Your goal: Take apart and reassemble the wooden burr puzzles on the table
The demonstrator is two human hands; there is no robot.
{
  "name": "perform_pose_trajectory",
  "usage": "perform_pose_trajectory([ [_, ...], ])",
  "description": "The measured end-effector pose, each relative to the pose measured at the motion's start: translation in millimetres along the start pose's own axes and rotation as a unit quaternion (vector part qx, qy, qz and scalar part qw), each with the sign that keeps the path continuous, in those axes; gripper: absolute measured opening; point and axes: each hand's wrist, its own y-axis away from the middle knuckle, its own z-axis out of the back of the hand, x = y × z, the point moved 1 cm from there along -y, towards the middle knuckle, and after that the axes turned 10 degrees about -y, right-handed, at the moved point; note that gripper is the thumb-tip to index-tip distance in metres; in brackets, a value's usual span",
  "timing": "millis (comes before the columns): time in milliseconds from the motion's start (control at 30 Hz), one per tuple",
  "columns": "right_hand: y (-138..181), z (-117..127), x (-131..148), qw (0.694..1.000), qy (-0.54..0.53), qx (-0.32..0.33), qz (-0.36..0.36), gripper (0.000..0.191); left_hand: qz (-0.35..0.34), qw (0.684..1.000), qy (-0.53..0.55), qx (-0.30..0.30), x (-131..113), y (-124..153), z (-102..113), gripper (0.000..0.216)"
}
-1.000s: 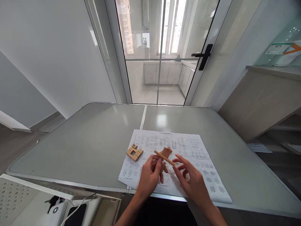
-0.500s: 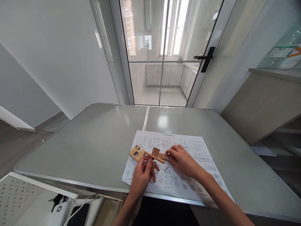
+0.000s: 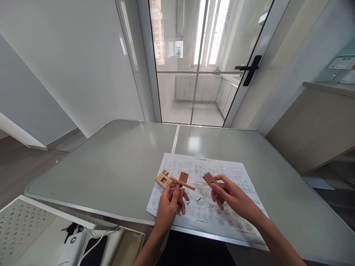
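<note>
Currently our left hand point(image 3: 169, 204) pinches crossed wooden pieces point(image 3: 181, 182) above the printed sheet point(image 3: 222, 218), beside the notched block point(image 3: 163, 180); our right hand point(image 3: 231, 194) fingertips pinch a brown slat point(image 3: 210, 178), raised apart, seemingly for alignment.

Both arms are bare: behind the fingers point(image 3: 177, 192) of the left hand point(image 3: 168, 208) and the right hand point(image 3: 233, 195), no sleeve covers wrist or forearm. No ring, watch or bracelet is seen. The nails are short and plain.
</note>
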Motion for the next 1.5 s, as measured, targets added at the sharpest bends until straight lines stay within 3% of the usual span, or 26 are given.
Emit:
perform_pose_trajectory([
  [233, 16, -8, 19, 0.992, -0.01, -0.128, -0.014, 0.048, 0.001, 1.0, 0.011, -0.015, -2, 1, 1, 0.043],
  [400, 18, -11, 23, 0.973, 0.018, -0.226, 0.034, 0.04, 0.001, 1.0, 0.02, -0.02, -4, 2, 2, 0.041],
  [500, 16, -16, 20, 0.978, -0.029, -0.199, 0.062, 0.039, 0.001, 0.999, 0.026, -0.025, -3, 1, 2, 0.04],
  [633, 13, -28, 17, 0.97, -0.193, -0.132, 0.063, 0.034, -0.002, 0.999, 0.034, -0.026, 0, 0, 3, 0.041],
  [800, 9, -37, 21, 0.943, -0.292, -0.142, 0.064, 0.029, -0.005, 0.999, 0.036, -0.017, 1, 0, 3, 0.042],
  [1100, 6, -41, 22, 0.969, -0.205, -0.127, 0.045, 0.031, -0.002, 0.999, 0.044, -0.025, 0, 1, 2, 0.042],
  [1367, -1, -51, 28, 0.987, -0.153, -0.01, 0.048, 0.035, -0.008, 0.998, 0.055, -0.024, 1, 1, 2, 0.041],
  [1500, -6, -55, 28, 0.992, -0.088, -0.024, 0.082, 0.034, -0.013, 0.998, 0.053, -0.025, 2, 1, 2, 0.041],
])
